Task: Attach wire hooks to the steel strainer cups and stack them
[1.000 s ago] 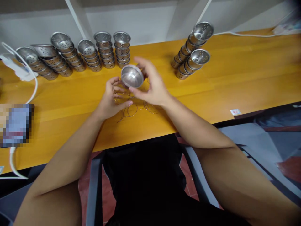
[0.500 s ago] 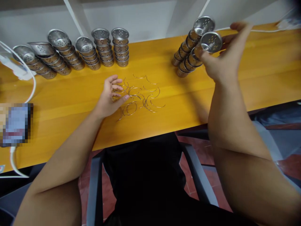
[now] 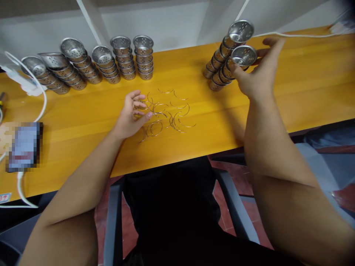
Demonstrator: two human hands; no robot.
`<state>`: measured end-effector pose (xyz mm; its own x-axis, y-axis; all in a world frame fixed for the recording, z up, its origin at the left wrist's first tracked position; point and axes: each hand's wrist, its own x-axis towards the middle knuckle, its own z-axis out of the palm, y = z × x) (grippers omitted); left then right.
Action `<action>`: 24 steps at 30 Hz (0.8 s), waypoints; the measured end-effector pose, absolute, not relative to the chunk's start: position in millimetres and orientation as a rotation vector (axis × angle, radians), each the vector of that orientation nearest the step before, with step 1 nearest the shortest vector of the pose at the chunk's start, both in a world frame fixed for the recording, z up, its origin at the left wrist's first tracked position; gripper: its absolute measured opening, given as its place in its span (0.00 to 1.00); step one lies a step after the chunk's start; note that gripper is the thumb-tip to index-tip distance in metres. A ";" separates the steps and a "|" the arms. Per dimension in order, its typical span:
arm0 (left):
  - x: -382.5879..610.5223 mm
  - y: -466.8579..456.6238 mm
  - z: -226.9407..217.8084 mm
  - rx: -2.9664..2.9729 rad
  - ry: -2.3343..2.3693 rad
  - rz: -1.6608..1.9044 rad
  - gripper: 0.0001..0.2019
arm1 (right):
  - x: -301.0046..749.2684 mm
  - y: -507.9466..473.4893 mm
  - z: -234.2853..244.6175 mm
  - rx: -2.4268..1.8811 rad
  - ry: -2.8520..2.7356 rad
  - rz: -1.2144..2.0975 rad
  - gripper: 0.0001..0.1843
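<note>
Right hand gripping a metal cup atop the near right stack, left hand loosely open beside thin wires, stacked cups far left

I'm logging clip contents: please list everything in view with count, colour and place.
Perforated cup stacks: eight, silver, six left, two right
Curved wires: many, metallic, table centre
Table: one, yellow, below cups
Device: one, bluish (pixelated), left
Cables: at least two, white, left and right
Adapter, apparently: one, white, back left
Label: one, white, lower left
Back panels: several, whitish, behind
Chair armrests: two, grey, beside lap
Floor: one, red, below
Clothing: uncounted, black, lap
Left hand: one, over wires
Right hand: one, on nearer right stack's top cup
</note>
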<state>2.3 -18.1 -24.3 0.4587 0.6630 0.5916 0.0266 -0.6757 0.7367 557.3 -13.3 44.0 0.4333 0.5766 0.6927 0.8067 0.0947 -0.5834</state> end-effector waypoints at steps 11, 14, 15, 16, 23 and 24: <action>4.5 -30.1 -15.5 1.956 0.704 1.182 0.46 | 407.7 -62.0 93.0 -1.011 -1.759 -0.290 0.35; 5.1 -27.0 -19.1 1.976 0.689 1.229 0.46 | 356.8 -5.4 84.3 -1.309 -1.793 0.244 0.48; 5.2 -25.7 -20.5 1.980 0.686 1.250 0.46 | 342.5 16.0 82.2 -1.335 -1.779 0.345 0.49; 5.2 -24.6 -21.7 1.984 0.682 1.266 0.46 | 329.4 36.2 81.4 -1.340 -1.780 0.404 0.47; 1.2 -21.4 -20.4 1.975 0.678 1.306 0.43 | 269.8 93.9 112.4 -1.421 -1.812 0.439 0.18; 0.6 -21.3 -19.9 1.958 0.692 1.297 0.44 | 265.5 92.0 116.8 -1.462 -1.808 0.438 0.21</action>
<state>0.6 -21.3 -19.9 0.3624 0.7384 0.5687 0.0615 -0.6278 0.7759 265.5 92.0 116.8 -0.0600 0.9390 0.3387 0.6798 0.2869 -0.6750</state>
